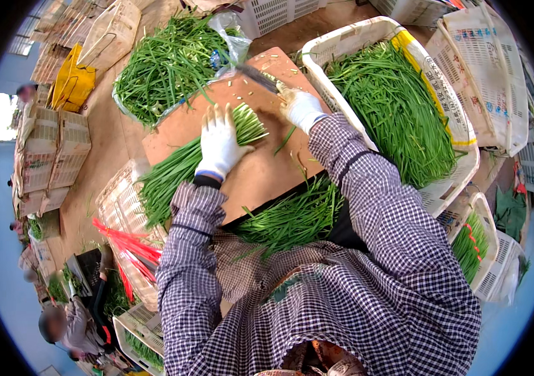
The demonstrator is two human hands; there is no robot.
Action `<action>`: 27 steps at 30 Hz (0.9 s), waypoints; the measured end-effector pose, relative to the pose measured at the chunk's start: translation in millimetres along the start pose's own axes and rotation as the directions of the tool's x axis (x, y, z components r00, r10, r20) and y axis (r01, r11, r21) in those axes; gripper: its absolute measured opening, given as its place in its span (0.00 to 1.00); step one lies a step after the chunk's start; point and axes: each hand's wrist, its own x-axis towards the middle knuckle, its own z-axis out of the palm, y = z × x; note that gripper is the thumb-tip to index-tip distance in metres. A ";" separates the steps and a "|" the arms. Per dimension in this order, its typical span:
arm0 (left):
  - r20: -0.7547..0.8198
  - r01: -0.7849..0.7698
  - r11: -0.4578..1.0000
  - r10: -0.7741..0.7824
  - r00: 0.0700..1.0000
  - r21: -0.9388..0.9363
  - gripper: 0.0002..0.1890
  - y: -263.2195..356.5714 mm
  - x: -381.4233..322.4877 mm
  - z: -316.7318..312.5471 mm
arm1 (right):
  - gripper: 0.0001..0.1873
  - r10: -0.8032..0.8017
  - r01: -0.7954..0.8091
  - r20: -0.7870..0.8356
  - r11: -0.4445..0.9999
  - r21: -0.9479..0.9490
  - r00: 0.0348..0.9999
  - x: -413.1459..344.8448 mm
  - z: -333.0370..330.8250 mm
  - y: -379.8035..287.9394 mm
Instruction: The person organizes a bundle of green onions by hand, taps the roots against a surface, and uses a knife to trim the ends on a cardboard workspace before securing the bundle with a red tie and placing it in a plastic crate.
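Note:
My left hand [221, 144], in a white glove with stained fingertips, lies over a bunch of garlic chives [173, 171] and holds it down on a brown board [262, 183]. The pale cut ends fan out beyond the thumb side, and the green leaves hang past the board's left edge. In my gloved right hand [300, 108] is a knife [256, 76], its blade blurred and pointing up and left over the board's far part. Short pale stem pieces are scattered near the blade. Loose chives [290, 216] rest on my lap.
A heap of chives [168, 70] in plastic stands beyond the board at left. At right is a white crate [314, 47] full of chives. Red ties [130, 249] lie on a crate at my left. Another person [76, 319] works at lower left; stacked crates [46, 150] stand farther off.

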 end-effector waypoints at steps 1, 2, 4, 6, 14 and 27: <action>0.000 0.015 1.000 -0.015 1.000 -0.016 0.61 7.1 7.2 1.9 | 0.22 0.075 -0.067 -0.069 0.992 0.112 0.995 -6.3 4.3 -1.7; 0.056 0.030 0.999 -0.031 0.998 0.017 0.61 10.1 8.8 15.9 | 0.22 0.156 -0.125 -0.128 0.966 0.226 0.979 -16.3 9.0 -6.2; 0.186 0.058 0.996 -0.069 0.980 0.066 0.60 30.3 12.4 18.8 | 0.22 0.369 -0.298 -0.105 0.861 0.412 0.923 -35.1 16.2 -14.2; 0.126 0.034 0.997 -0.042 0.991 0.068 0.60 39.1 10.9 29.0 | 0.20 0.378 -0.275 -0.245 0.887 0.370 0.893 -49.9 64.6 -17.3; 0.314 0.185 0.981 -0.194 0.930 0.056 0.58 28.1 32.2 20.5 | 0.20 0.324 -0.196 -0.058 0.694 0.693 0.944 -83.8 38.1 -29.4; 0.067 0.057 0.914 -0.033 0.997 -0.402 0.43 -9.8 -25.4 25.2 | 0.19 0.261 -0.032 -0.311 0.810 0.585 0.914 -132.1 38.2 -32.0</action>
